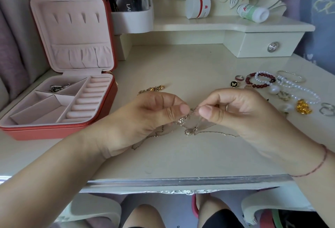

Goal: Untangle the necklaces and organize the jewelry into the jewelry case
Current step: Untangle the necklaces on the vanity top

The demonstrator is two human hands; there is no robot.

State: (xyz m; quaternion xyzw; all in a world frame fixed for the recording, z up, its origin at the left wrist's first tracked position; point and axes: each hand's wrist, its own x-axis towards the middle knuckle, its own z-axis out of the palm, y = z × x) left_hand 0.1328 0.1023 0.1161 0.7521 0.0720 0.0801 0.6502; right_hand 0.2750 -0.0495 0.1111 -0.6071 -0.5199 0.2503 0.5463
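Note:
Thin silver necklaces [188,126] hang tangled between my hands just above the cream dressing table [181,68], with small pendants dangling and loose chain trailing on the top. My left hand [154,115] pinches the chains between thumb and fingers. My right hand [233,113] pinches the same knot from the right. The red jewelry case [59,130] stands open at the left, pink inside, with silver pieces [58,88] in a back compartment. A gold chain [152,89] lies behind my left hand.
At the right lie a dark red bead bracelet [253,82], pearl bracelets [297,92], a silver bangle [291,76], rings [235,82], gold pieces [303,107] and silver rings [327,109]. A shelf with a drawer [262,44], a white jar [198,6] and a bottle [253,13] rises behind.

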